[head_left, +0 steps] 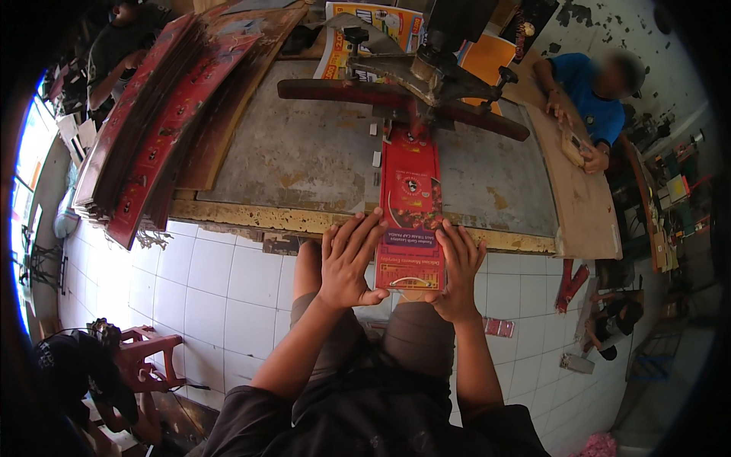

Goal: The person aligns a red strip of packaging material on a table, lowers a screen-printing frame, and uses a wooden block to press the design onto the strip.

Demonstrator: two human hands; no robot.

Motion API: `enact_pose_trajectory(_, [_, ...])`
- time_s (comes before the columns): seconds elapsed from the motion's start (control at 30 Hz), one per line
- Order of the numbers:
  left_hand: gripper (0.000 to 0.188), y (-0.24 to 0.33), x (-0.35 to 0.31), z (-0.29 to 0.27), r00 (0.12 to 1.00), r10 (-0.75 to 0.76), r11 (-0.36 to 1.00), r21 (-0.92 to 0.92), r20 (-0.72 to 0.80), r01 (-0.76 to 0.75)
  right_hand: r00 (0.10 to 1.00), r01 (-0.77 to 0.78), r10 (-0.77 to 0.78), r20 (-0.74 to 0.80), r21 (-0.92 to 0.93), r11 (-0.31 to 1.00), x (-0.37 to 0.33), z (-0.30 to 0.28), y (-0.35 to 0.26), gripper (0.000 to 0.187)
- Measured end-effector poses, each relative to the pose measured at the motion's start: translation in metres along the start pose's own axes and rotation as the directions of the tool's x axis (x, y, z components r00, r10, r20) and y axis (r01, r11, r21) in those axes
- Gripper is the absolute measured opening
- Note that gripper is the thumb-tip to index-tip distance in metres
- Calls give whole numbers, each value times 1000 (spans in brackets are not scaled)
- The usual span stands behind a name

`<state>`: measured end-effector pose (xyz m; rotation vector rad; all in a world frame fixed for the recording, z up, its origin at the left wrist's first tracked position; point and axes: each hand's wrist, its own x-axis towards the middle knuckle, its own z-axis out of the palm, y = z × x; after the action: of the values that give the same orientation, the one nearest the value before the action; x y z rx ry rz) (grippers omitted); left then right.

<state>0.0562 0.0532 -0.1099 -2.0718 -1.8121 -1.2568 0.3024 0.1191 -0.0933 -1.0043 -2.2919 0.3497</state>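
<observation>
A long red printed piece (411, 221), card or a thin stack, lies lengthwise on a grey metal worktop (304, 145) and juts over its near edge toward me. Its far end runs under the dark machine. My left hand (352, 259) grips its left side, fingers laid forward and thumb at the near corner. On the opposite side, my right hand (459, 270) holds the edge, fingers pointing forward and thumb beneath. A pale curved cord or handle (410, 282) shows at the near end. Whether it is one sheet or several I cannot tell.
A machine with a wide curved reddish bar (327, 91) spans the worktop. Stacks of red printed sheets (164, 129) overhang at the left. Someone in a blue shirt (586, 91) handles a small object at the right. Another person (84, 373) sits near a red stool (148, 354).
</observation>
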Motion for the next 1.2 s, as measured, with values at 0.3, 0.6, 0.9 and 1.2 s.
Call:
enact_pose_trajectory(0.3, [108,-1,0,-5,999,7,1000,0,39,-7,999,31,-31,-33,3,1000,1,0,1,117])
enact_pose_trajectory(0.6, [116,1,4,-14,996,38,999,29,85,-41,999,39,-38,-20,68,997,3,-8,-2,117])
enact_pose_trajectory(0.9, [114,0,0,-8,992,23,992,120,128,-38,998,51,-48,-38,70,996,0,-6,3,114])
enact_pose_trajectory(1.2, [107,-10,-6,3,992,69,967,239,102,-92,991,135,-134,-13,84,987,9,-34,12,97])
